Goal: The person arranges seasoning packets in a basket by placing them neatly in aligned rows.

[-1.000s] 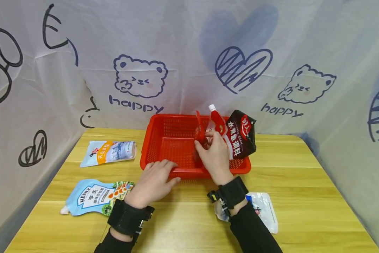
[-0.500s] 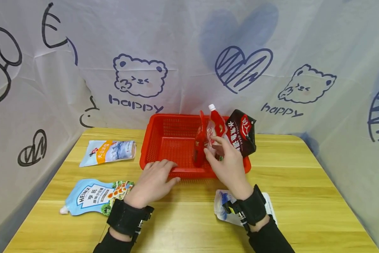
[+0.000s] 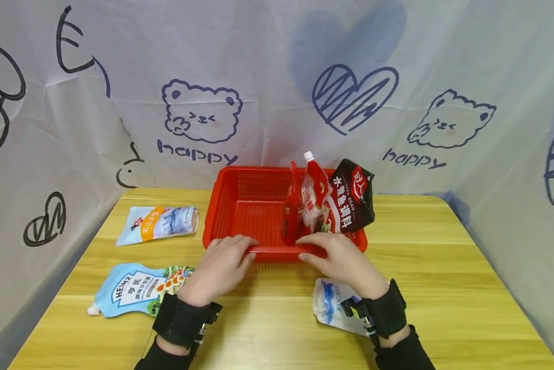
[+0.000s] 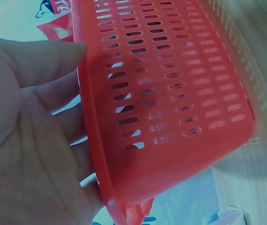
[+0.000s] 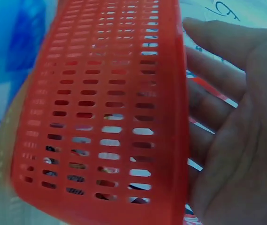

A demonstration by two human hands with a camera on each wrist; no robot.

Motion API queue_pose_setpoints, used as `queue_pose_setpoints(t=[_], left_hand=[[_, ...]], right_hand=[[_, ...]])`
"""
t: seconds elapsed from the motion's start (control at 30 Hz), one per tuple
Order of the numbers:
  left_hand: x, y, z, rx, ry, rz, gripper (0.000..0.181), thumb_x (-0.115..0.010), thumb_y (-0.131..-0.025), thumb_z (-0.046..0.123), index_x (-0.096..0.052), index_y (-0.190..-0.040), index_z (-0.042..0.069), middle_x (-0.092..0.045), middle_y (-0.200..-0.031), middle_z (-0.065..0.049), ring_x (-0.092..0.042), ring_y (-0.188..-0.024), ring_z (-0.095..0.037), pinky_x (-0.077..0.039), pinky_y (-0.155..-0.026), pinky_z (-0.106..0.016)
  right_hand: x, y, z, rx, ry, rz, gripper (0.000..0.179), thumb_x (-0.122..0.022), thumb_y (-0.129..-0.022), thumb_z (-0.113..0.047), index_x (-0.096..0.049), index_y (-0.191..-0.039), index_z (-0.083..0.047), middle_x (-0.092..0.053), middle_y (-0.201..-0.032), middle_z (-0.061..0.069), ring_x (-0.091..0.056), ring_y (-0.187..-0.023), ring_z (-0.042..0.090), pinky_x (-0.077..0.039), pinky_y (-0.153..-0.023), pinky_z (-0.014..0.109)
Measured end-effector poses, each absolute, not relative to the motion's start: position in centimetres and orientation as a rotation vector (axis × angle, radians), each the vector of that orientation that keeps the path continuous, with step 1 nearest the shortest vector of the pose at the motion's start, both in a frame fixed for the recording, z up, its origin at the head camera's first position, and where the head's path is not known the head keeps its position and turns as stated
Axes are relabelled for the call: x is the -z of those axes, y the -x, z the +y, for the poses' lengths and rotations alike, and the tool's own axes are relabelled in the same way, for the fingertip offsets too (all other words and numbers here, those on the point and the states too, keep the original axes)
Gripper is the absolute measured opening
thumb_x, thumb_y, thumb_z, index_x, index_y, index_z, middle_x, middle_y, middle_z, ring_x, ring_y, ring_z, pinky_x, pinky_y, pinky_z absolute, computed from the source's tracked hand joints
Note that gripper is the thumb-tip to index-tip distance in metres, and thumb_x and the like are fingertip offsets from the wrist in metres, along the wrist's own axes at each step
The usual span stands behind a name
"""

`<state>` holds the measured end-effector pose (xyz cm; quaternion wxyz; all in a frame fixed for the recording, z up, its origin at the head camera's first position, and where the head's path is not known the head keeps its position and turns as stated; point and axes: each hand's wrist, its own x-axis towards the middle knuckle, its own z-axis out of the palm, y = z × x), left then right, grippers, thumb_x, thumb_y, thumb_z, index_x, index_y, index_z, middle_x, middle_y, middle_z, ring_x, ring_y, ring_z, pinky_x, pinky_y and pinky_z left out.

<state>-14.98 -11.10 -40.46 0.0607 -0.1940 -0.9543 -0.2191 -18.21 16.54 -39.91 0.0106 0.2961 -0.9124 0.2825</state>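
A red perforated plastic basket (image 3: pixel 254 221) stands on the table. My left hand (image 3: pixel 221 267) grips its front rim left of the middle, fingers over the edge and thumb toward the outer wall. Farther right on the same rim, my right hand (image 3: pixel 344 257) holds on the same way. Both wrist views show fingers passing behind the rim (image 4: pixel 95 136). Inside, on the right, stand a red packet (image 3: pixel 292 210), a red and clear spouted pouch (image 3: pixel 315 190) with a white cap, and a black seasoning packet (image 3: pixel 353 195) leaning over the right side.
Left of the basket lie a light blue and orange packet (image 3: pixel 159 224) and a Heinz squeeze pouch (image 3: pixel 135 289). A white and blue packet (image 3: pixel 330 303) lies partly under my right wrist. Behind the wooden table (image 3: pixel 443 267) hangs a white cloth (image 3: pixel 277 77) with drawings.
My right hand let go of the red packet in the basket, drew back toward me and took hold of the front rim. My left hand stayed on the rim.
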Motion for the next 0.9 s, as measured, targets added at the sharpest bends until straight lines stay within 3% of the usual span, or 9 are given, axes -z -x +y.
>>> queue_pose_setpoints(t=[0.1, 0.3, 0.5, 0.63, 0.9], left_hand=[[40.5, 14.9, -11.1, 0.670, 0.585, -2.880, 0.024, -0.070, -0.101, 0.018, -0.071, -0.123, 0.008, -0.073, -0.114, -0.004, -0.066, -0.104, -0.024, -0.046, -0.086, -0.040], [40.5, 15.1, -11.3, 0.682, 0.595, -2.867, 0.023, -0.071, -0.100, 0.018, -0.073, -0.121, 0.009, -0.073, -0.113, -0.004, -0.067, -0.102, -0.023, -0.046, -0.083, -0.039], [39.9, 15.2, -12.0, 0.745, 0.655, -2.846, 0.030, -0.072, -0.099, 0.019, -0.069, -0.126, 0.008, -0.071, -0.120, -0.006, -0.068, -0.107, -0.024, -0.054, -0.095, -0.044], [39.0, 15.2, -13.4, 0.800, 0.684, -2.795, 0.033, -0.073, -0.098, 0.017, -0.066, -0.129, 0.007, -0.069, -0.122, -0.006, -0.066, -0.107, -0.023, -0.057, -0.096, -0.044], [36.7, 14.4, -17.4, 0.768, 0.629, -2.777, 0.039, -0.072, -0.099, 0.014, -0.061, -0.135, 0.006, -0.064, -0.133, -0.010, -0.061, -0.125, -0.030, -0.050, -0.107, -0.052]], right_hand=[[40.3, 18.4, 16.7, -0.871, -0.937, -2.872, 0.032, -0.077, -0.096, -0.025, -0.075, -0.127, -0.017, -0.076, -0.115, -0.001, -0.065, -0.091, 0.012, -0.059, -0.087, 0.036], [40.5, 18.5, 16.9, -0.913, -0.938, -2.869, 0.032, -0.076, -0.096, -0.024, -0.076, -0.128, -0.019, -0.076, -0.116, -0.004, -0.067, -0.093, 0.010, -0.060, -0.090, 0.036], [40.7, 18.5, 16.9, -0.928, -0.905, -2.881, 0.031, -0.075, -0.097, -0.027, -0.075, -0.128, -0.021, -0.075, -0.118, -0.005, -0.068, -0.098, 0.012, -0.059, -0.093, 0.040], [40.8, 18.4, 16.8, -0.918, -0.894, -2.887, 0.030, -0.073, -0.098, -0.029, -0.075, -0.128, -0.022, -0.075, -0.120, -0.005, -0.068, -0.102, 0.014, -0.057, -0.096, 0.043], [40.9, 18.5, 16.7, -0.884, -0.916, -2.881, 0.031, -0.073, -0.098, -0.029, -0.074, -0.128, -0.023, -0.074, -0.122, -0.004, -0.069, -0.108, 0.018, -0.056, -0.099, 0.046]])
